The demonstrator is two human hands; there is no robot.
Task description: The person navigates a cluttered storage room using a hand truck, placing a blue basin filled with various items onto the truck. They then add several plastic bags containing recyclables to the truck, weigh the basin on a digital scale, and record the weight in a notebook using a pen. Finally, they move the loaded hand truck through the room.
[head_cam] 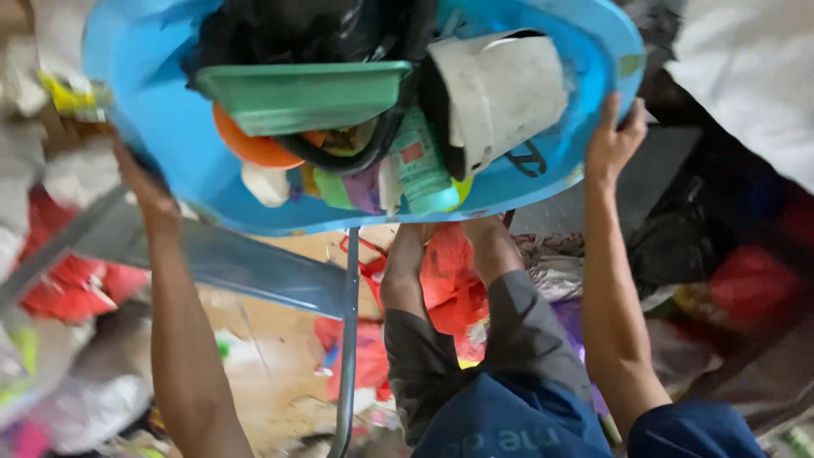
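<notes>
Both forearms rise to the blue tub (161, 119), left hand (142, 188) and right hand (612, 140) clamped on opposite rims; level carrying looks wise, lest the green tray (301, 95) slide.

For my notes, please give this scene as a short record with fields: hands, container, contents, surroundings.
left hand: left hand holds the rim of the blue plastic tub
right hand: right hand holds the opposite rim
tub contents: green tray, white bucket, orange round item, green bottle, black bag
below: metal frame, red plastic bags
</notes>
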